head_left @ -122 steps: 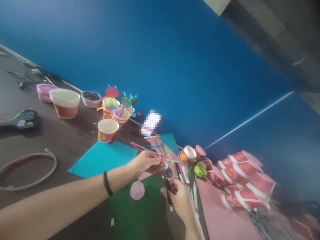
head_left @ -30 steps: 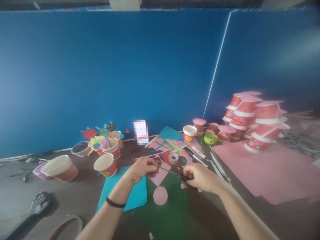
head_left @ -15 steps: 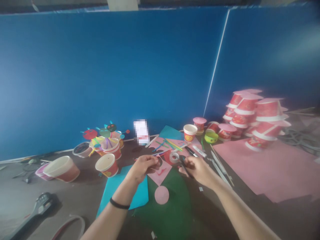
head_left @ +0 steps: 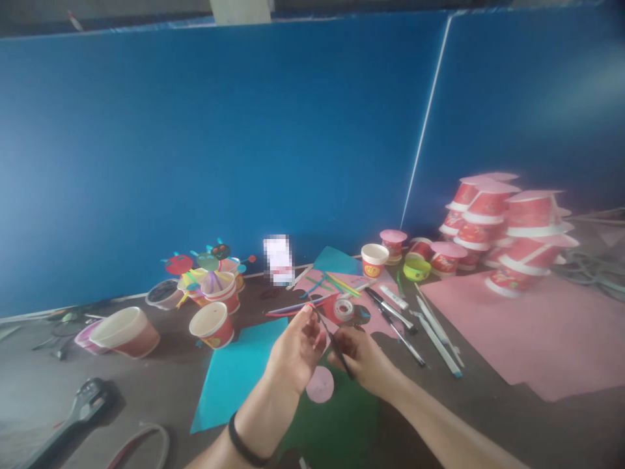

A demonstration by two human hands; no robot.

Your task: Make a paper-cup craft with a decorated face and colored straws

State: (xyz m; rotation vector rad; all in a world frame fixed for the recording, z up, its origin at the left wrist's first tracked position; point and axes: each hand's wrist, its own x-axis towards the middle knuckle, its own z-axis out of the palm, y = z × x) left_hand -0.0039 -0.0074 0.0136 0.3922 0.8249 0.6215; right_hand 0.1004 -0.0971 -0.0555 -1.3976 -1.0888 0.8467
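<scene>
My left hand (head_left: 295,348), with a black band on the wrist, is turned partly palm up, its fingers curled and thumb and fingertip pinched. Whatever lies between those fingertips is too small to make out. My right hand (head_left: 359,358) is closed on a dark, slim tool (head_left: 336,344) that looks like scissors, its tip reaching up to the left fingertips. Just below the hands a pink paper circle (head_left: 320,384) lies on green paper (head_left: 336,423). A sheet of blue paper (head_left: 239,371) is left of my left hand.
Paper cups (head_left: 211,324) stand at the left, some with colourful paper figures. Behind my hands are a tape roll (head_left: 344,309), markers (head_left: 390,309) and coloured strips. Stacked red cups (head_left: 488,205) and a large pink sheet (head_left: 527,332) are at the right. A wrench-like tool (head_left: 78,413) lies front left.
My left hand has turned palm up and moved closer to my right hand. The dark tool now reaches the left fingertips. The pink square sheet near the left hand is mostly hidden.
</scene>
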